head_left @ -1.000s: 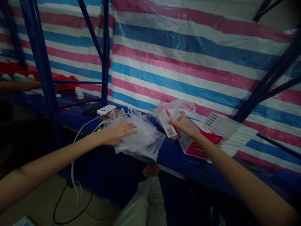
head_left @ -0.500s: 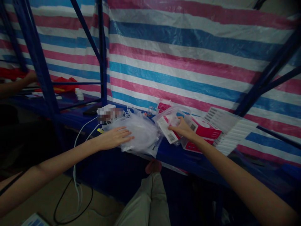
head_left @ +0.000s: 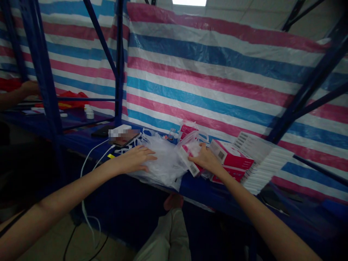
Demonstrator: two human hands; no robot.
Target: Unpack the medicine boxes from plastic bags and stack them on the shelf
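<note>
Clamping a seemingly part-bagged box point(head_left: 192, 165) near the shelf's front edge point(head_left: 194, 189), the right hand point(head_left: 205, 158) sits beside two unbagged boxes point(head_left: 237, 158); the left hand point(head_left: 137, 158), fingers spread, touches loose bags point(head_left: 166, 156).

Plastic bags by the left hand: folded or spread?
Spread: the plastic bags lie loose and rumpled, partly under the left hand, no neat folds showing.
</note>
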